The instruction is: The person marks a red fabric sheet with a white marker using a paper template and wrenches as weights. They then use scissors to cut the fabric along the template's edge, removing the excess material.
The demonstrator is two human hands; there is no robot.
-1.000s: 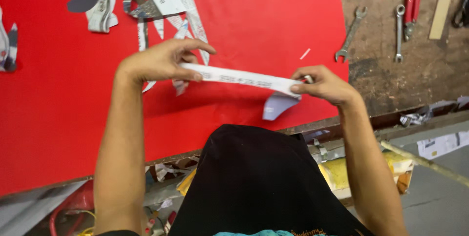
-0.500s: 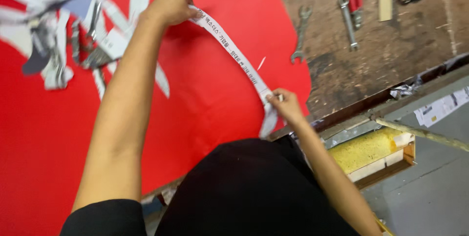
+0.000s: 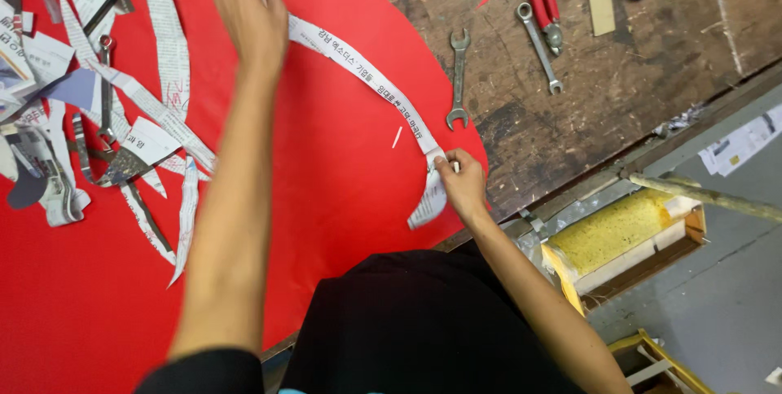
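Since 0.5 s ago, left hand [image 3: 248,15] has lifted off the newspaper strip [image 3: 366,84], fingers spread open. Right hand [image 3: 460,186] pinches its near end on the red sheet [image 3: 326,198]. Laying the strip flat seems underway; pressing down its far end looks next.

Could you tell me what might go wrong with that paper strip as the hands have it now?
The strip is thin paper stretched between the left hand and right hand; a hard pull could tear it. Its loose tail below the right hand could crease. The wrench lies close by on the bench, so a sweeping hand might knock it onto the red sheet.
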